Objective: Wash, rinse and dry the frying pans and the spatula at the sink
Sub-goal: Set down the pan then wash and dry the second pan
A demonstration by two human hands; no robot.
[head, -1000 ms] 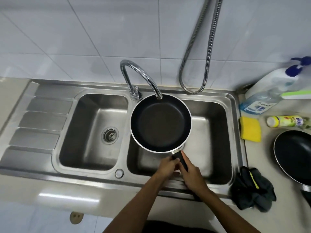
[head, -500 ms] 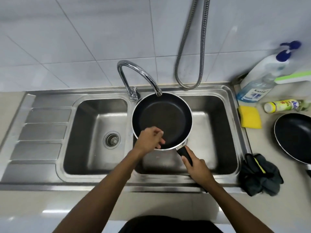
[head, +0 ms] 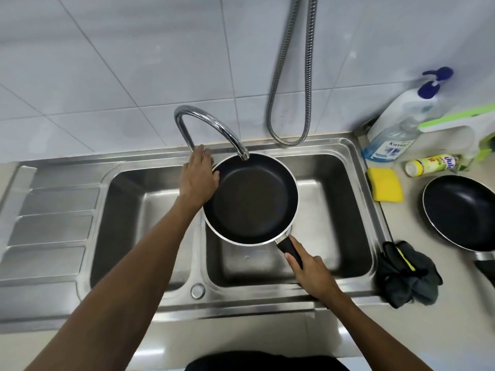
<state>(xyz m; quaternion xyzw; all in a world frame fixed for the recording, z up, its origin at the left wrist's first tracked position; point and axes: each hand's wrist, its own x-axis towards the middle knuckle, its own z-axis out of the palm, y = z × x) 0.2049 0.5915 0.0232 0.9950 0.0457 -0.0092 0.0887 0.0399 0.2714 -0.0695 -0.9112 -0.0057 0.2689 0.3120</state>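
Over the right sink basin [head: 334, 236], a frying pan [head: 250, 199] is held level by its handle in the closed right hand [head: 312, 271]. The left hand [head: 198, 175] is curled at the tap base [head: 210, 158]; whether it grips cannot be told. If water is released hard, splashing could be caused and the one-handed pan tipped.

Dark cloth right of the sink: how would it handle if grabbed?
The dark cloth lies crumpled in folds on the counter, so it is probably floppy and would drape from a pinch. It looks light and unlikely to roll or slide. One grabbed fold may trail the rest behind it.
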